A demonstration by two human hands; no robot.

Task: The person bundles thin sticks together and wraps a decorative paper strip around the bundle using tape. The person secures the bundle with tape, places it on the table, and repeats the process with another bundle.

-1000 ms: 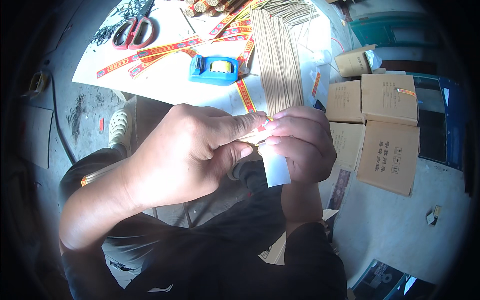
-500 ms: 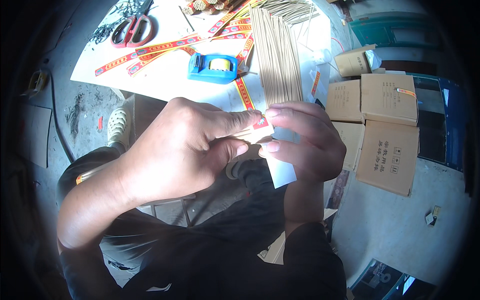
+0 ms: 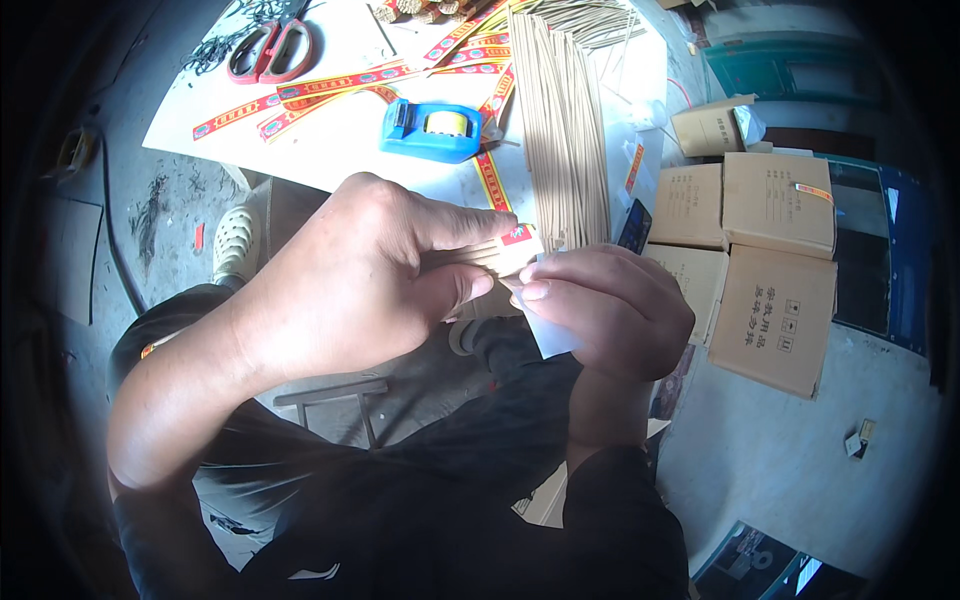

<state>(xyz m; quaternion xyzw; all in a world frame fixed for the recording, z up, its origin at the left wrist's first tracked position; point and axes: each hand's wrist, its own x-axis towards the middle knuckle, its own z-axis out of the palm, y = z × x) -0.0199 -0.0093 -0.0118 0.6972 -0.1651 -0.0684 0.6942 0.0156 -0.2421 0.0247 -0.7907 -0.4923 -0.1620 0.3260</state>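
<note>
1. Tan sticks, gathered into a small bundle (image 3: 462, 256), were gripped by the left hand (image 3: 365, 270) at the middle of the frame. They were pressed between thumb and forefinger from opposite sides, seemingly so that the ends were kept together.
2. A red label (image 3: 517, 235) was seen at the bundle's right end, beside the left forefinger's tip; whether it was joined to the patterned strip (image 3: 490, 180) behind could not be made out.
3. Right of centre, a pale strip (image 3: 545, 335) was pinched by the right hand (image 3: 630, 310) with curled fingers and thumb, its loose part hanging below. It was held close beside the bundle's end, probably for finer control. Its material could not be told.
4. On the white worktop (image 3: 330, 150), across the upper part of the frame, a blue tape dispenser (image 3: 425, 142) was set near the hands, presumably for easy reach.
5. Red-and-yellow strips (image 3: 340, 80) were spread loosely around it, and red-handled scissors (image 3: 268, 60) were laid at upper left, farther off.
6. A long sheaf (image 3: 560, 130) of sticks was laid right of the dispenser, its near end toward the hands, perhaps for convenience.
7. Cardboard cartons (image 3: 775, 310) were stacked at the right, apparently kept off the worktop.
</note>
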